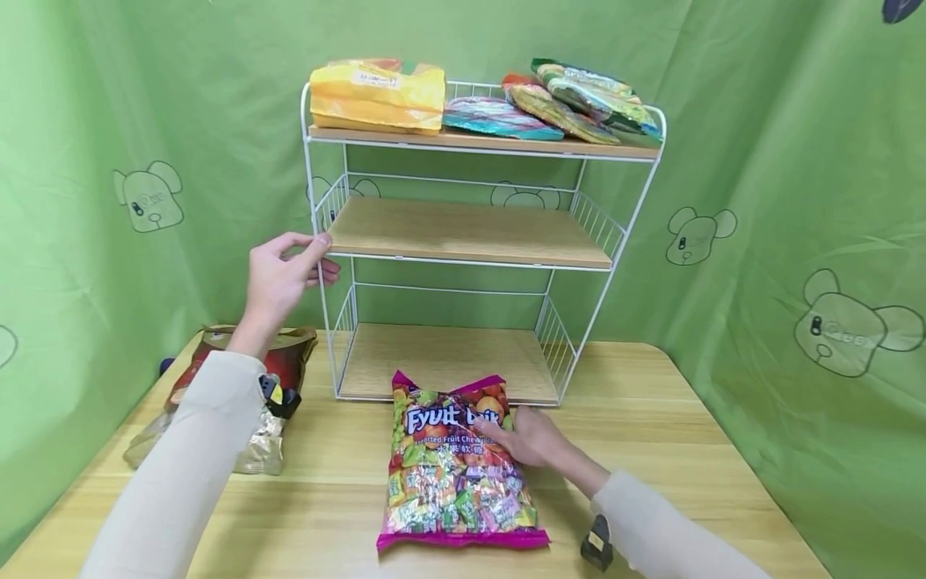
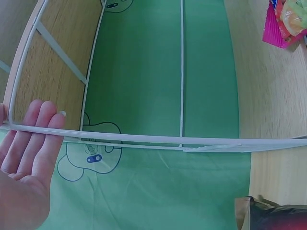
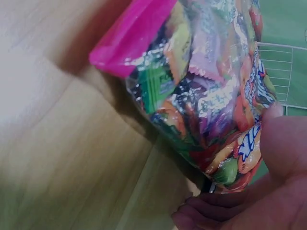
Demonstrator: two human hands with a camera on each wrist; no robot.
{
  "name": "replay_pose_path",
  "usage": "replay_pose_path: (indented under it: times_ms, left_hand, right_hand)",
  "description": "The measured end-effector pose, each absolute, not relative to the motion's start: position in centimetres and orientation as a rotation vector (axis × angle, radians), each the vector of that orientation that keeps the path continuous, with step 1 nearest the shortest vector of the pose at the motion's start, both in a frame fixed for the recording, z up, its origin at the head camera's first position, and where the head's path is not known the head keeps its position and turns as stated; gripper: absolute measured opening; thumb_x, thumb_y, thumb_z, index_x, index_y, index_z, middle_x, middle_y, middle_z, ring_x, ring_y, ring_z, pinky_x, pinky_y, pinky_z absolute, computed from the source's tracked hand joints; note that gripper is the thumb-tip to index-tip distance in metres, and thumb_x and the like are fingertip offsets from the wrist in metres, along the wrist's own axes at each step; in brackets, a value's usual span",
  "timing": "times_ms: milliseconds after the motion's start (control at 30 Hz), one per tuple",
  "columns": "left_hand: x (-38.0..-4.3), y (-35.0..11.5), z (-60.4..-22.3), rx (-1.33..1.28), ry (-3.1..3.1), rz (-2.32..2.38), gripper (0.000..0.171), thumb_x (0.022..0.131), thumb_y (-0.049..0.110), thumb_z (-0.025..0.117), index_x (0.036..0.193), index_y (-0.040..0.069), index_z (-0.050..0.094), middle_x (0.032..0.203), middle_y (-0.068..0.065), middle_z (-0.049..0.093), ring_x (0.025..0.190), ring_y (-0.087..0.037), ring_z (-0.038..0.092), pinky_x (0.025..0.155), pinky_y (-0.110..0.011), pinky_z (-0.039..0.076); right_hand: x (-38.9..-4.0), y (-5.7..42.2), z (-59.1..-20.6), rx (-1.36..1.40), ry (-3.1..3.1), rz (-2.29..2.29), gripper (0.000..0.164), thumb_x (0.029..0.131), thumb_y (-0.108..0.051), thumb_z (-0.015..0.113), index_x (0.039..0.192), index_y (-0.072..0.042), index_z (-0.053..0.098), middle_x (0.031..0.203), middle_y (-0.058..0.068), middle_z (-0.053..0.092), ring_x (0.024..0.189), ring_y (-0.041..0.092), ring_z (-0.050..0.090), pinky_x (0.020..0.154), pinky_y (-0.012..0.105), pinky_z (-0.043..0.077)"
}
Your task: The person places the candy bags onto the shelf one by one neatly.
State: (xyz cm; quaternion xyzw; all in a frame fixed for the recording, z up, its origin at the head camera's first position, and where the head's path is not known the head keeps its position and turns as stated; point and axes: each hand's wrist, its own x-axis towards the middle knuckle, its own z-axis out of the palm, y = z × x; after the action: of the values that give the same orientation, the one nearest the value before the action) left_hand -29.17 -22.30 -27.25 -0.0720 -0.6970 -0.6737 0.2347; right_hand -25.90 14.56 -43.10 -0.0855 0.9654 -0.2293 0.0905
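My left hand holds the left front corner of the middle board of a white wire shelf rack. Its thumb lies over the board's edge, and the other fingers reach beneath, past the corner post, as the left wrist view shows. In front of the rack, a glossy bag of assorted fruit chews with magenta ends lies print side up. My right hand grips this bag by its upper right side, thumb on the printed front and fingers under it. The right wrist view shows those fingers partly hidden behind the bag.
On the top board sit a yellow bag, a teal striped packet and two more colourful packets. Left of the rack, red-brown and gold bags lie on the wooden table, partly behind my left forearm. Green curtains surround the table.
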Motion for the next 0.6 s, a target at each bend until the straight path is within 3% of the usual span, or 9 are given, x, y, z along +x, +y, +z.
replay_pose_path:
  times_ms: [67,133,233,500,600]
  left_hand:
    - [-29.1,-22.3,-27.2,-0.199,-1.913,-1.844,0.031,0.095,0.029,0.074,0.108,0.002,0.07,0.077,-0.006,0.077,0.067,-0.017,0.076,0.075,-0.029,0.066]
    - [-29.1,-22.3,-27.2,-0.19,-1.918,-1.827,0.032,0.094,0.031,0.074,0.107,0.002,0.07,0.077,-0.004,0.077,0.068,-0.017,0.076,0.076,-0.029,0.066]
    - [-29.1,-22.4,-27.2,-0.183,-1.924,-1.817,0.033,0.094,0.032,0.074,0.108,0.002,0.07,0.077,-0.005,0.077,0.07,-0.019,0.076,0.076,-0.03,0.066]
    - [-29.1,-22.2,-27.1,-0.171,-1.94,-1.819,0.036,0.094,0.034,0.074,0.109,0.002,0.069,0.079,-0.005,0.077,0.071,-0.019,0.076,0.077,-0.03,0.066]
    - [-29.1,-22.1,-27.2,-0.167,-1.941,-1.821,0.036,0.094,0.033,0.074,0.109,0.001,0.069,0.078,-0.005,0.077,0.071,-0.019,0.076,0.077,-0.03,0.066]
  right_hand:
    - [-25.6,14.6,-42.9,-0.272,2.851,-0.635,0.074,0.091,-0.073,0.056,0.081,0.0,0.064,0.075,0.013,0.063,0.065,0.023,0.06,0.057,0.035,0.058]
    - [-25.3,14.6,-42.6,-0.281,2.829,-0.563,0.09,0.087,-0.077,0.057,0.107,0.011,0.064,0.103,0.028,0.067,0.092,0.037,0.067,0.079,0.048,0.064]
    - [-25.0,14.6,-42.3,-0.303,2.789,-0.519,0.11,0.084,-0.078,0.061,0.137,0.018,0.047,0.136,0.041,0.05,0.126,0.053,0.053,0.106,0.062,0.052]
    - [-24.7,15.1,-42.1,-0.264,2.619,-0.788,0.115,0.086,-0.064,0.07,0.15,0.019,0.024,0.151,0.044,0.031,0.139,0.058,0.036,0.118,0.066,0.037]
    - [-24.7,15.5,-42.1,-0.207,2.506,-0.92,0.116,0.087,-0.058,0.073,0.153,0.017,0.014,0.152,0.043,0.03,0.138,0.057,0.039,0.115,0.064,0.041]
